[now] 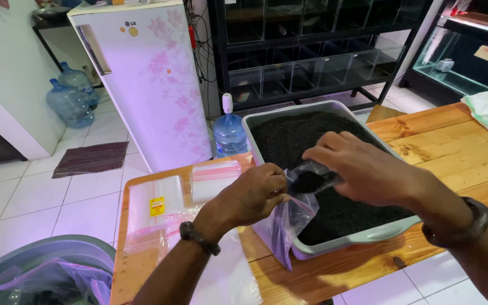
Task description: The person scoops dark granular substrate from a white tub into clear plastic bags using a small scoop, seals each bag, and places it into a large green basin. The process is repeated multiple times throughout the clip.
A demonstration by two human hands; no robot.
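Left hand (252, 195) is pinching the mouth of a floppy clear zip bag (286, 226) hanging over the near rim of the grey tray (362, 234). Right hand (362, 169) is clamped on a small scoop (312, 181) of loose black grains (295, 135) right above the bag. Bag's thin and slippery, so I'd be gripping the rim.

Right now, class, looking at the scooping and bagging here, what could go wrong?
1. The left hand holds the small plastic bag open at the grey tray's edge; grains from the scoop in the right hand could miss the narrow mouth and land on the wooden table.
2. The bag hangs unsupported and might slip.
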